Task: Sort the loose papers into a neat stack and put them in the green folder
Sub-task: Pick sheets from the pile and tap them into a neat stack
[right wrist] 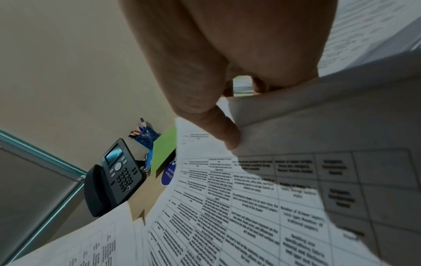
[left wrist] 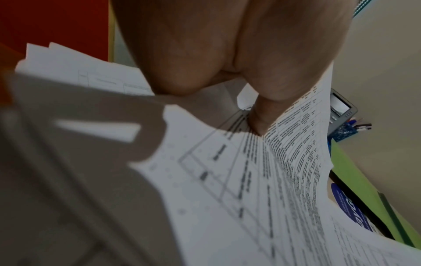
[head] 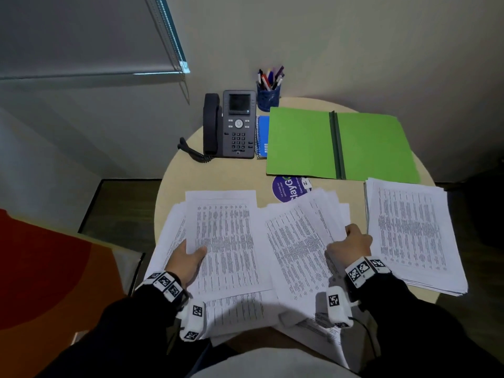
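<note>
Wrist views show thumbs pinching loose papers (head: 229, 241).

White loose papers (head: 226, 241) showing dense black tabular print. Green folder (head: 300, 143) showing a darker green spine. Desk phone (head: 237, 124) showing dark grey, pen cup (head: 268, 99) blue and patterned, notebook (head: 263, 137) blue, round sticker (head: 286, 188) purple-blue, table (head: 218, 175) pale beige.

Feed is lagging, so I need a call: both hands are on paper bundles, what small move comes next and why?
Probably bring the two bundles together. The left hand grips the left fan of printed white sheets and the right hand grips the middle fan of printed sheets; both are splayed, while the open green folder lies bare.
</note>
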